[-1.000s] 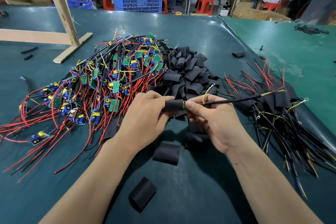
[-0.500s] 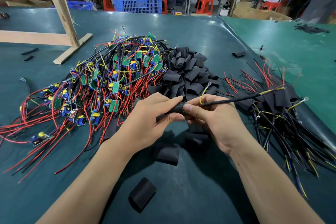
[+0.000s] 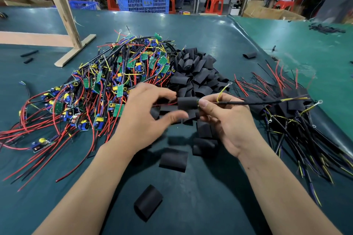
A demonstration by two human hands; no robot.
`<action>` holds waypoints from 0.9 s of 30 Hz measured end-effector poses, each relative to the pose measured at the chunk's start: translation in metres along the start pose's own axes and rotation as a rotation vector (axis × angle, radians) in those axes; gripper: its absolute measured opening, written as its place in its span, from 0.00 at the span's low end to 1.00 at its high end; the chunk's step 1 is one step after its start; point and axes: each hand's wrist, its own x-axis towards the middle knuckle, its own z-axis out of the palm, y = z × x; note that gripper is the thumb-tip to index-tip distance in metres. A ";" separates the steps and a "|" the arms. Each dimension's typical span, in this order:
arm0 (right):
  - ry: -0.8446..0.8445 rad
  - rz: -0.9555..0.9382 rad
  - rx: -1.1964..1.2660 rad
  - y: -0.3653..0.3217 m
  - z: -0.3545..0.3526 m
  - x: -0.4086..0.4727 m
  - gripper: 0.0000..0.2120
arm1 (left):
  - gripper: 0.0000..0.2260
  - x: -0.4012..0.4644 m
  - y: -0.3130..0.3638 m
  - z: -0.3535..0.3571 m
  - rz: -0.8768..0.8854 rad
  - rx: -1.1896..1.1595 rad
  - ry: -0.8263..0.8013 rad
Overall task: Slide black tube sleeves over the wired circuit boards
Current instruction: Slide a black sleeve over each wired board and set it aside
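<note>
We are pinching the black tube sleeve [image 3: 187,102] with our right hand [image 3: 227,120] just past its fingertips, while our left hand [image 3: 145,118] is hanging open beside it.

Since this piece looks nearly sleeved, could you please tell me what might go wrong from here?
1. Only the right hand pinches at the end of the black sleeve; the left hand is open, so the sleeve may slip out of place.
2. Red wires leave the sleeve's left end toward the board pile; they may snag and tug the board back out.
</note>
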 end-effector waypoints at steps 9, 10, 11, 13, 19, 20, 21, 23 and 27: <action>0.095 -0.352 -0.223 0.011 0.018 -0.008 0.05 | 0.09 -0.006 0.021 0.026 -0.178 -0.116 0.220; 0.089 -0.374 -0.260 0.013 0.019 -0.009 0.04 | 0.08 -0.006 0.022 0.028 -0.232 -0.175 0.223; 0.083 -0.395 -0.302 0.014 0.020 -0.009 0.03 | 0.07 -0.005 0.022 0.029 -0.295 -0.240 0.241; 0.086 -0.423 -0.364 0.016 0.020 -0.009 0.03 | 0.06 -0.002 0.021 0.026 -0.397 -0.341 0.275; 0.112 -0.460 -0.453 0.014 0.017 -0.012 0.02 | 0.07 -0.002 0.031 0.029 -0.488 -0.644 0.266; 0.113 -0.465 -0.471 0.013 0.017 -0.012 0.01 | 0.07 -0.002 0.032 0.030 -0.483 -0.637 0.254; 0.113 -0.463 -0.486 0.012 0.016 -0.012 0.01 | 0.07 -0.003 0.033 0.030 -0.476 -0.624 0.239; 0.110 -0.446 -0.508 0.011 0.015 -0.012 0.01 | 0.08 -0.005 0.033 0.031 -0.454 -0.604 0.214; 0.143 -0.437 -0.501 0.010 0.010 -0.010 0.01 | 0.11 -0.008 0.035 0.034 -0.428 -0.609 0.176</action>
